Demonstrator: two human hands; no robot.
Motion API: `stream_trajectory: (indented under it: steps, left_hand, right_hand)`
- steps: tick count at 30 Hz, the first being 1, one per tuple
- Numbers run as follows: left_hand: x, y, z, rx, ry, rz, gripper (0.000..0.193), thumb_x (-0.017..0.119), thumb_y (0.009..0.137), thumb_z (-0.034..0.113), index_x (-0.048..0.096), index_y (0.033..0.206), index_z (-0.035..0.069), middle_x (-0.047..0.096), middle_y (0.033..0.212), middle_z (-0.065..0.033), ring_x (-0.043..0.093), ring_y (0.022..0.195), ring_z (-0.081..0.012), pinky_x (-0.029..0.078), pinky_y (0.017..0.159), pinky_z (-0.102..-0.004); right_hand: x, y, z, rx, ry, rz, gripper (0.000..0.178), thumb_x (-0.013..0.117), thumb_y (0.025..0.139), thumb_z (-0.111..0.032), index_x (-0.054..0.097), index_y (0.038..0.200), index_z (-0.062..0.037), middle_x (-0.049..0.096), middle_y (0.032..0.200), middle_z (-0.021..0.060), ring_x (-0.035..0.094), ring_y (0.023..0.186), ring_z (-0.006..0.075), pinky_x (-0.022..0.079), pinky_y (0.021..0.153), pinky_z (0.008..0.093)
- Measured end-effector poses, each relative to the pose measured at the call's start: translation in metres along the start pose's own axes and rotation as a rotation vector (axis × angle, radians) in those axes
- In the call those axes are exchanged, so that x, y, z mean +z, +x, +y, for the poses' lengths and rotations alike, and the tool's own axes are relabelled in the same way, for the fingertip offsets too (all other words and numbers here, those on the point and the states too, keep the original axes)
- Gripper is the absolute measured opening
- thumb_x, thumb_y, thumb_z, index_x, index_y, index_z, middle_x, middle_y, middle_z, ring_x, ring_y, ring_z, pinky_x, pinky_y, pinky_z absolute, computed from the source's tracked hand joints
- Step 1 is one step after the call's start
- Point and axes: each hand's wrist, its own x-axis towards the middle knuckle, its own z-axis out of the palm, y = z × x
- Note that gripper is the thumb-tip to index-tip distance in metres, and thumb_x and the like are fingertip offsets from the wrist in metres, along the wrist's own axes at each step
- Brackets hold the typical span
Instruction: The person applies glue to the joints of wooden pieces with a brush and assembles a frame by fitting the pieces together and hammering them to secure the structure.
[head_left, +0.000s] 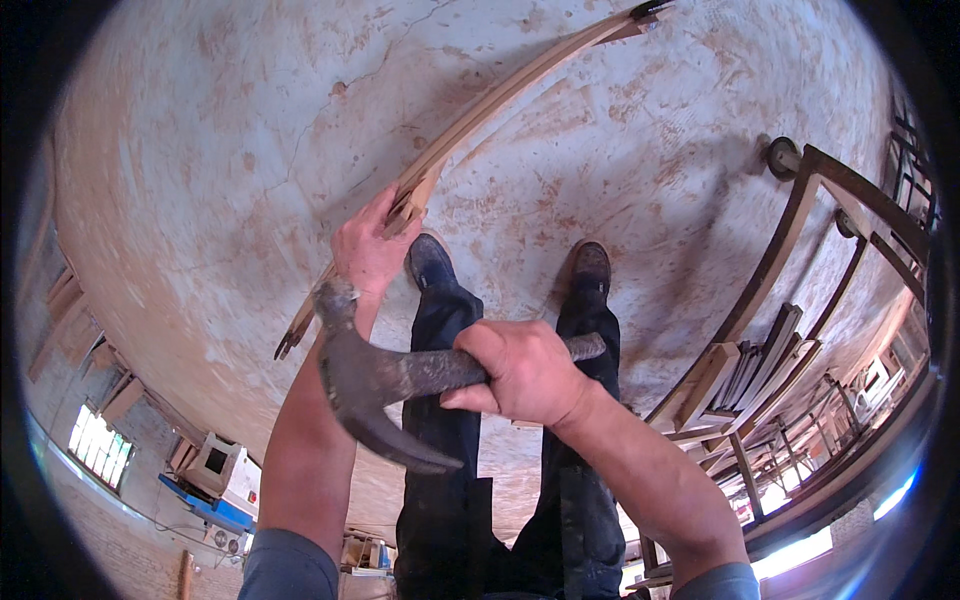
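My right hand (pixel 526 376) is wrapped round the handle of a dark claw hammer (pixel 362 380), whose worn head points left and hangs over my left forearm. Farther out, my left hand (pixel 374 244) grips a long, narrow wooden strip (pixel 500 92) near a short wood block (pixel 424 190) set against it. The strip slants from the lower left up to the far right, where its end carries a dark tip (pixel 650 10). Part of the strip is hidden behind my left hand and wrist.
A wheeled wooden frame cart (pixel 765 270) stands to the right, with several wood pieces (pixel 765 365) stacked on it. My shoes (pixel 590 265) are on the stained, pale floor (pixel 250 110). A blue and white machine (pixel 215 480) and more timber (pixel 120 400) lie along the left side.
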Motion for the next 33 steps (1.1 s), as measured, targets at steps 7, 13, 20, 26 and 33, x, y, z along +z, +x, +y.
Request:
stream_trajectory:
  steps: [7, 13, 20, 26, 33]
  left_hand:
    - [0.003, -0.001, -0.004, -0.045, -0.053, -0.012, 0.051, 0.077, 0.075, 0.030, 0.064, 0.118, 0.008, 0.070, 0.100, -0.0151, 0.069, 0.090, -0.0262, 0.054, 0.077, -0.0345]
    - [0.004, -0.001, -0.002, -0.029, -0.014, -0.025, 0.055, 0.077, 0.076, 0.033, 0.062, 0.123, 0.009, 0.068, 0.107, -0.0175, 0.067, 0.098, -0.0286, 0.053, 0.082, -0.0373]
    - [0.006, -0.002, -0.010, -0.023, -0.026, -0.006, 0.052, 0.074, 0.078, 0.036, 0.061, 0.123, 0.011, 0.069, 0.102, -0.0161, 0.068, 0.093, -0.0310, 0.053, 0.080, -0.0404]
    - [0.001, 0.000, 0.001, -0.023, 0.030, -0.052, 0.052, 0.074, 0.079, 0.034, 0.060, 0.123, 0.010, 0.068, 0.104, -0.0174, 0.067, 0.097, -0.0310, 0.053, 0.080, -0.0385]
    - [0.010, -0.003, -0.012, -0.041, -0.024, -0.009, 0.051, 0.076, 0.078, 0.033, 0.062, 0.122, 0.012, 0.067, 0.108, -0.0176, 0.067, 0.096, -0.0305, 0.054, 0.076, -0.0363]
  right_hand:
    - [0.000, 0.007, -0.006, 0.153, -0.080, 0.020, 0.048, 0.063, 0.082, -0.052, 0.055, 0.083, -0.0049, 0.062, 0.070, 0.0166, 0.064, 0.066, 0.0371, 0.052, 0.058, 0.0449]
    - [-0.008, 0.007, 0.009, -0.003, -0.021, 0.003, 0.050, 0.062, 0.082, -0.055, 0.055, 0.083, -0.0058, 0.062, 0.071, 0.0160, 0.065, 0.066, 0.0359, 0.052, 0.058, 0.0447]
    - [-0.009, 0.011, -0.011, 0.169, -0.077, -0.049, 0.052, 0.059, 0.084, -0.057, 0.056, 0.084, -0.0054, 0.066, 0.075, 0.0182, 0.066, 0.071, 0.0378, 0.054, 0.062, 0.0455]
    - [-0.006, 0.019, 0.014, 0.290, -0.130, -0.040, 0.051, 0.061, 0.083, -0.056, 0.055, 0.083, -0.0057, 0.065, 0.072, 0.0171, 0.066, 0.070, 0.0366, 0.054, 0.062, 0.0441]
    - [-0.014, 0.005, -0.011, -0.092, -0.011, 0.053, 0.049, 0.064, 0.080, -0.054, 0.053, 0.079, -0.0065, 0.058, 0.068, 0.0121, 0.064, 0.063, 0.0334, 0.051, 0.055, 0.0429]
